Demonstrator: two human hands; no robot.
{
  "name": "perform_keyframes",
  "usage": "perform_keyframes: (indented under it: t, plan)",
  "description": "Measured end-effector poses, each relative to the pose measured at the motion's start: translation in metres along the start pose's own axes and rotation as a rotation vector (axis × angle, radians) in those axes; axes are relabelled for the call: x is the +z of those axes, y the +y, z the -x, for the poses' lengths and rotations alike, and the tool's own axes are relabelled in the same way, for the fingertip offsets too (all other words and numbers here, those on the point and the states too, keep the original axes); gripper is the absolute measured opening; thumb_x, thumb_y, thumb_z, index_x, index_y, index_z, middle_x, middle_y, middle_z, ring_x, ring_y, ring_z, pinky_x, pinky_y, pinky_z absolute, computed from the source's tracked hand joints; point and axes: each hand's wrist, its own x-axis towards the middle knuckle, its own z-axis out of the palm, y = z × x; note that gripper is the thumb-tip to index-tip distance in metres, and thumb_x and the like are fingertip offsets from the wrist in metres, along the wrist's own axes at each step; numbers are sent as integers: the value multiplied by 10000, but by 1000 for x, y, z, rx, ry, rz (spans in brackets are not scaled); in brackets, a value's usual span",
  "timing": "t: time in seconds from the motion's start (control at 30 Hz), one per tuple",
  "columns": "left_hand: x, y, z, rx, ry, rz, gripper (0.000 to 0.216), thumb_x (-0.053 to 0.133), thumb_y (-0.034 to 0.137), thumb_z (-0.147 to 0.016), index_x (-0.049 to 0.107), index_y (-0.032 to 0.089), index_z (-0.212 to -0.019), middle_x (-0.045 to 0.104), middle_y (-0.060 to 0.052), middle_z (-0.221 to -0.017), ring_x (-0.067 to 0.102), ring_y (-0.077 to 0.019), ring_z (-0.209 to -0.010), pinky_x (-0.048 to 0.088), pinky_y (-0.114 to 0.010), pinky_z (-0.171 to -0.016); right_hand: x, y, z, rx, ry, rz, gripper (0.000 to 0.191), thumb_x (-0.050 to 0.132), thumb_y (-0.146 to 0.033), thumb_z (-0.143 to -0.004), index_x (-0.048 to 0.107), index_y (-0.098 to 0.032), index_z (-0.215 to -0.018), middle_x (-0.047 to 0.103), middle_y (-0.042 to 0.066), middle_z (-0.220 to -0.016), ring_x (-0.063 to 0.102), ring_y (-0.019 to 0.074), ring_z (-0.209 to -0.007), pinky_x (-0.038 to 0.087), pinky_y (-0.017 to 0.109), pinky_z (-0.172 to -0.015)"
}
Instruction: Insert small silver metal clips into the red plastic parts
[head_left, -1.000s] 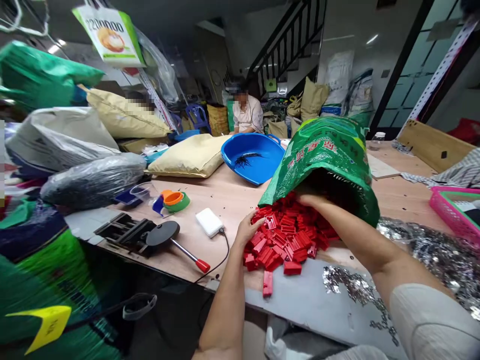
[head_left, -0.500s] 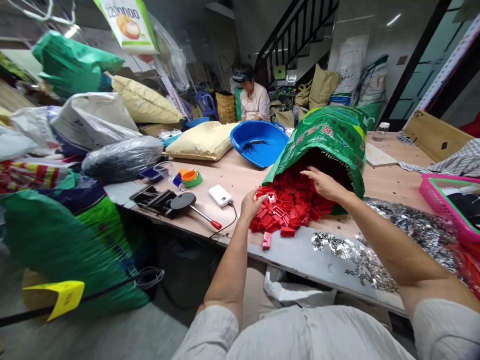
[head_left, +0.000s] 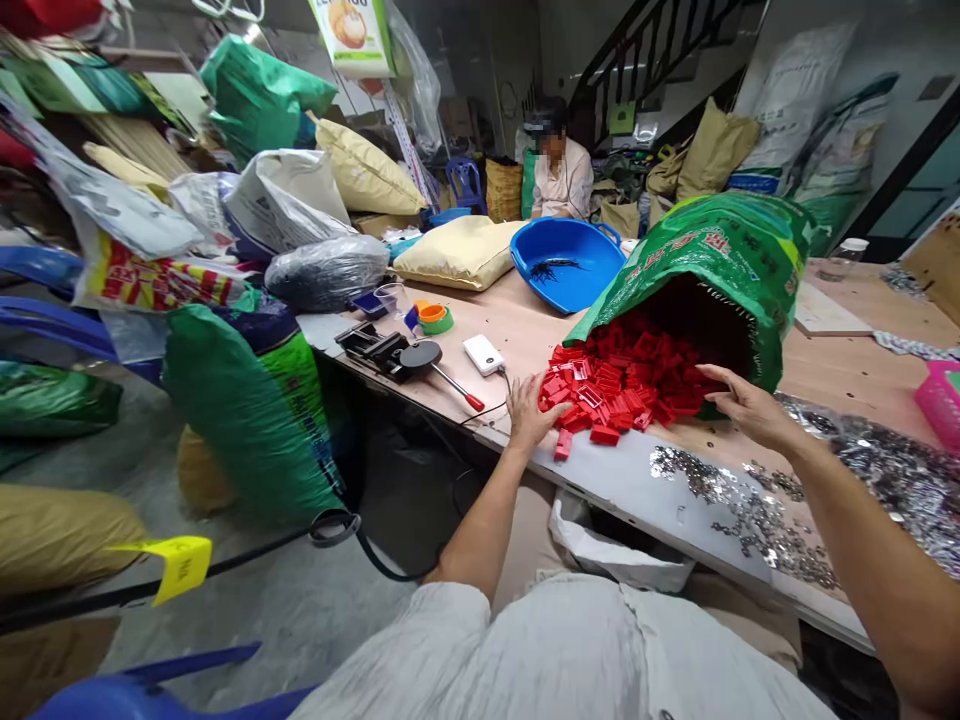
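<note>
Red plastic pieces (head_left: 607, 385), small and block-shaped, spill in a heap from the mouth of a green woven sack (head_left: 697, 250) lying on its side on the table. My left hand (head_left: 531, 410) rests at the heap's left edge, fingers spread and holding nothing. At the sack's mouth, to the right of the heap, my right hand (head_left: 746, 405) hovers with its fingers apart and nothing in them. Two red pieces lie a little apart at the front of the heap. Inside the sack it is dark, so its contents are partly hidden.
Small shiny metal parts (head_left: 720, 490) lie along the front right. A hand press (head_left: 405, 358) with a red-tipped lever, a white power bank (head_left: 484, 355) and a blue basin (head_left: 570, 265) stand left and behind. A person (head_left: 561, 175) sits beyond the table.
My right hand has drawn back out of the sack's mouth toward the right. My left hand has opened wider at the heap's edge. The view has turned left.
</note>
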Motion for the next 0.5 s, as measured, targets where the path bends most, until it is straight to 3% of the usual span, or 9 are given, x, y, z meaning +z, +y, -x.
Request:
perform_keyframes:
  t: [0.13,0.23,0.37,0.5]
  plan:
    - [2,-1,11,-32,-161,56,962,749,611,-690,341,300,-1503,307,-88,-1591,131,-391,-1499,137,-618,-1187,14,15,-39,13,-2,63,608,484,-201,-824,481,-317,-1421,621,19,-1339,650,232,-1108,517,410,-985]
    - [3,-5,17,9,-184,86,980,746,608,-693,319,279,-1511,309,-111,-1586,118,-375,-1506,125,-615,-1186,24,13,-78,48,13,108,698,479,-132,-754,478,-274,-1437,580,25,-1397,556,254,-1261,411,422,-1110]
    - [5,-10,20,104,-163,121,952,726,605,-717,318,264,-1507,349,-130,-1560,159,-352,-1501,149,-588,-1188,42,4,-128,108,5,146,819,505,-70,-665,447,-230,-1466,511,54,-1466,482,248,-1340,375,358,-1139]
    - [2,-8,21,158,-149,125,943,741,585,-709,345,241,-1493,352,-145,-1555,197,-351,-1490,174,-574,-1183,63,1,-165,151,-2,186,797,547,-84,-655,488,-234,-1435,513,94,-1452,503,293,-1313,425,409,-1097]
